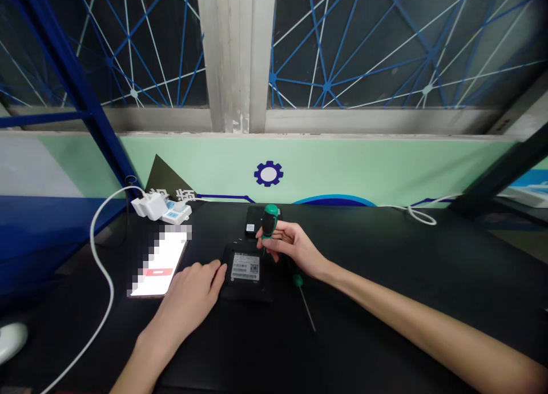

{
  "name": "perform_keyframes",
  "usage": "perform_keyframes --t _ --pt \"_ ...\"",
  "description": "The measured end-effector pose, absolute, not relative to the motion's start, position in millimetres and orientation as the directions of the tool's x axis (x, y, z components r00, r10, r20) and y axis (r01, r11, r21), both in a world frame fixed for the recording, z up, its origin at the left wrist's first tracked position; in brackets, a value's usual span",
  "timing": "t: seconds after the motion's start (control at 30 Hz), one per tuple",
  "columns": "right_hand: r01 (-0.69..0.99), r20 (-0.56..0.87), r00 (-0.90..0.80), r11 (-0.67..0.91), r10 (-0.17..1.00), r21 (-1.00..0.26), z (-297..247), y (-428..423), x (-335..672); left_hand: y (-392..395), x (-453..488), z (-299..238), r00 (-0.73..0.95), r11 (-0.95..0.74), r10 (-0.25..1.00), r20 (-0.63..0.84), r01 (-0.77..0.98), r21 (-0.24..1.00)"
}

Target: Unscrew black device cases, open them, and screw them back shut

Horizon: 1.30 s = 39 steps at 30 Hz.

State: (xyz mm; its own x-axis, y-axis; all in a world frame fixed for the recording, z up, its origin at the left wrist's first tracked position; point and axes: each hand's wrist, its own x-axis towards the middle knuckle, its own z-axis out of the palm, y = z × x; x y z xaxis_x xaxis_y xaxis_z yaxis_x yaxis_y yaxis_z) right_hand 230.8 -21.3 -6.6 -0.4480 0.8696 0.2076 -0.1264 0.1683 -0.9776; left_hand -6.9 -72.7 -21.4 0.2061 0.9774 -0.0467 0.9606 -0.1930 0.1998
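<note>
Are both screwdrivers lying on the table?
No, one screwdriver is held handle-up in the right grip, while the other screwdriver lies on the black table.

We record moderate, fairly even indoor light against dark window panes (363, 51). The phone screen (166, 256) glares white, its edges pixelated; the black tabletop (385, 291) swallows detail. We note wide-angle stretching towards the sides.

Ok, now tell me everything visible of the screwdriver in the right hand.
The screwdriver has a thick handle, green at the top, mostly black below with some green, plastic or rubber by its look. It stands close to upright, handle up, gripped by the fingers of the right hand, near the upper right corner of the labelled black case. Its tip cannot be made out.
</note>
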Motion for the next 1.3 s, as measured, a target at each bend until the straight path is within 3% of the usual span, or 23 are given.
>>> perform_keyframes --t 1.3 --pt "-0.14 0.238 -0.392 0.198 0.889 -0.97 0 -25 231 -73 -7 -20 0.209 -0.196 0.977 -0.051 0.962 0.192"
